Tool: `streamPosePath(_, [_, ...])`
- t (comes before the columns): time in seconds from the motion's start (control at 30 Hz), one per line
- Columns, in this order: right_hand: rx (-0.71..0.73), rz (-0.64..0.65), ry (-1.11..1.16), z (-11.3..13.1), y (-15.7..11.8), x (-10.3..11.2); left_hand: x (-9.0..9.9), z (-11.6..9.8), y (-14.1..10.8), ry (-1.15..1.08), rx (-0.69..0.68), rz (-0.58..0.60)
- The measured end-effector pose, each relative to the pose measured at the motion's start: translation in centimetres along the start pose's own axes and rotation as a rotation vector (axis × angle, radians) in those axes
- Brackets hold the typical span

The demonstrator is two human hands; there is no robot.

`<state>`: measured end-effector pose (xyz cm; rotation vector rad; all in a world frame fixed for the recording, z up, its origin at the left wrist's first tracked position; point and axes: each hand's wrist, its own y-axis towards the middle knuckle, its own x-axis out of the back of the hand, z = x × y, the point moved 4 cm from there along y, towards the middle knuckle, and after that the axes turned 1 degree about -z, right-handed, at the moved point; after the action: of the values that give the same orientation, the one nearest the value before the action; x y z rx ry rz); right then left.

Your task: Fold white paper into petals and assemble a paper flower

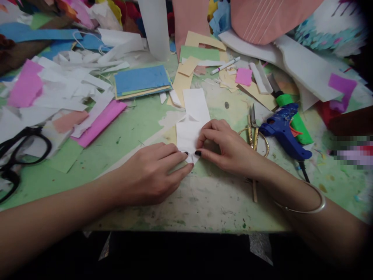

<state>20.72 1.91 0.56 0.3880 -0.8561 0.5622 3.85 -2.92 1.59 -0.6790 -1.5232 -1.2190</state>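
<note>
A narrow white paper strip (188, 134) lies on the table in front of me, its near end folded and creased. My left hand (154, 171) comes in from the left, palm down, with its fingers closed on the strip's near edge. From the other side, my right hand (230, 146) pinches the same end, thumb close to the left fingertips. Another flat white paper piece (197, 100) extends beyond the strip. Gold-handled scissors (255, 136) lie just right of my right hand, partly hidden under the forearm.
A blue glue gun (285, 130) with its cord rests at right. Black-handled scissors (48, 144) lie at far left, near heaped white paper scraps (67, 95). Stacked coloured cards (142, 81) sit behind my left hand. A white pen (225, 65) and yellow scraps lie farther back.
</note>
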Motion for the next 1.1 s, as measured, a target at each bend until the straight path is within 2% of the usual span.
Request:
streamPosePath(0.2, [0.012, 0.023, -0.003, 0.15, 0.05, -0.13, 0.11, 0.05, 0.04, 0.012, -0.006, -0.041])
streamPosePath(0.93, [-0.026, 0.016, 0.029, -0.04, 0.26, -0.16, 0.09, -0.07, 0.05, 0.019, 0.011, -0.049])
streamPosePath(1.1, [-0.034, 0.006, 0.032, -0.03, 0.3, -0.16, -0.42, -0.01, 0.56, -0.02, 0.069, 0.069])
